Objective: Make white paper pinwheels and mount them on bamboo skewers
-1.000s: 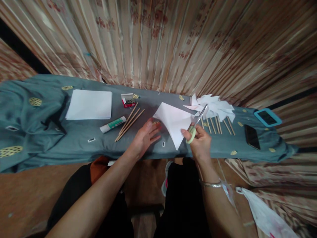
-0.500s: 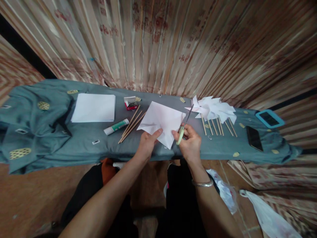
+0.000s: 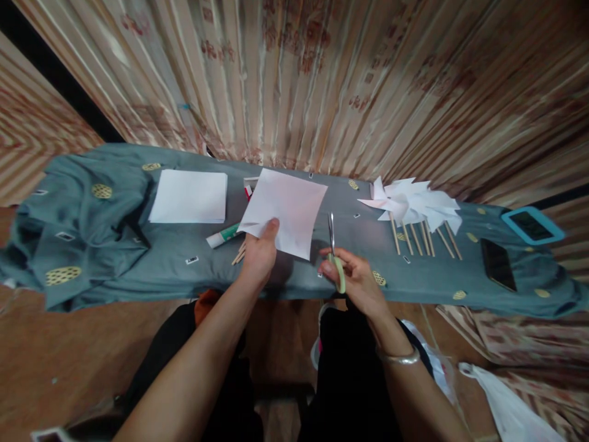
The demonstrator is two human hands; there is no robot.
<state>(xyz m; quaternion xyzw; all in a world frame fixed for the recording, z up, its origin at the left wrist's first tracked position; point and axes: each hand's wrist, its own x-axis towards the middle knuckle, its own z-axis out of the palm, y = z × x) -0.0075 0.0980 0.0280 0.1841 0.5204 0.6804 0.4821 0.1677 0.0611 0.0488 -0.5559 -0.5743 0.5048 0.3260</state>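
My left hand (image 3: 261, 253) grips a white square sheet of paper (image 3: 288, 209) near its lower left edge, thumb on top. The sheet is lifted over the cloth and partly hides a red box (image 3: 249, 191), a glue stick (image 3: 223, 235) and some wooden sticks (image 3: 240, 253). In my right hand (image 3: 356, 276) is a pair of scissors (image 3: 338, 264) with light green handles. Their blades point away from me, look closed, and stand apart from the sheet, to its right.
A stack of white paper (image 3: 189, 196) lies at left. Several paper pinwheels (image 3: 416, 199) on wooden sticks lie at right, with a black phone (image 3: 499, 264) and a blue-framed device (image 3: 532, 225) beyond. Grey-green cloth (image 3: 294, 285) covers the narrow table; a curtain (image 3: 285, 92) hangs behind it.
My right hand has let go of the paper and drawn away with the scissors. My left hand has carried the sheet left, over the box and sticks. The view has shifted slightly.
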